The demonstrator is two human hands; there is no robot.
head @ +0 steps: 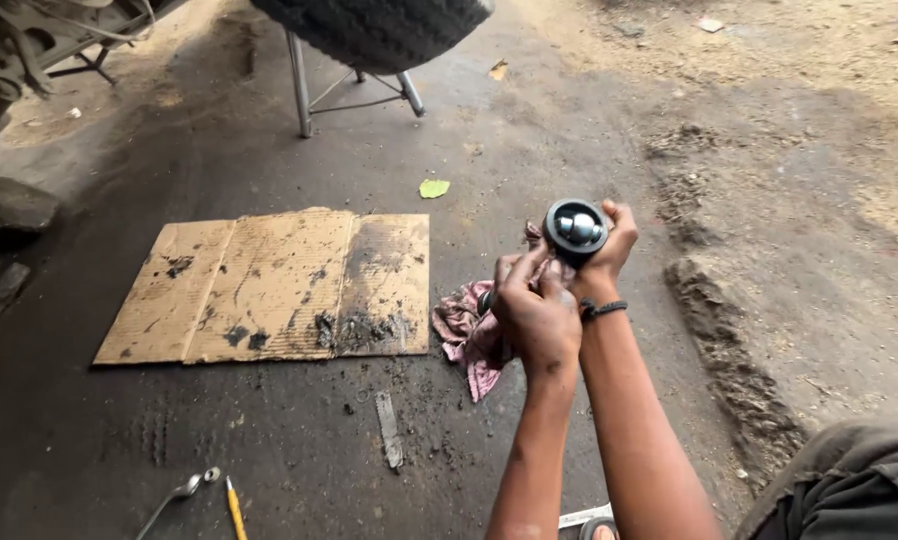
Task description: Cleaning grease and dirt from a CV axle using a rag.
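While both hands are raised over the oily floor (pixel 569 130), the right hand (pixel 609 250) is wrapped around a round black part (pixel 574 232), fingers curled on its rim, shiny metal ball showing in its open face. Left hand (pixel 537 312) sits just below and left of it, fingers bent and closed around something dark; cannot tell exactly what, mostly hidden. Black band (pixel 603 308) on the right wrist. Pink dirty rag (pixel 466 335) lies on the floor directly under the hands, partly hidden by them.

Flattened cardboard sheet (pixel 269 285), stained with black grease, lies left of the rag, almost touching. Green leaf (pixel 434 187) beyond the cardboard. Tyre (pixel 374 30) at top, resting on a metal stand (pixel 304 85). Small flat metal strip (pixel 389 430) on the floor near the cardboard's lower edge. Spanner (pixel 181 493) and yellow pencil (pixel 235 510) side by side at bottom left, well apart from the hands. Dry dirt ridge (pixel 734 360) on the right.
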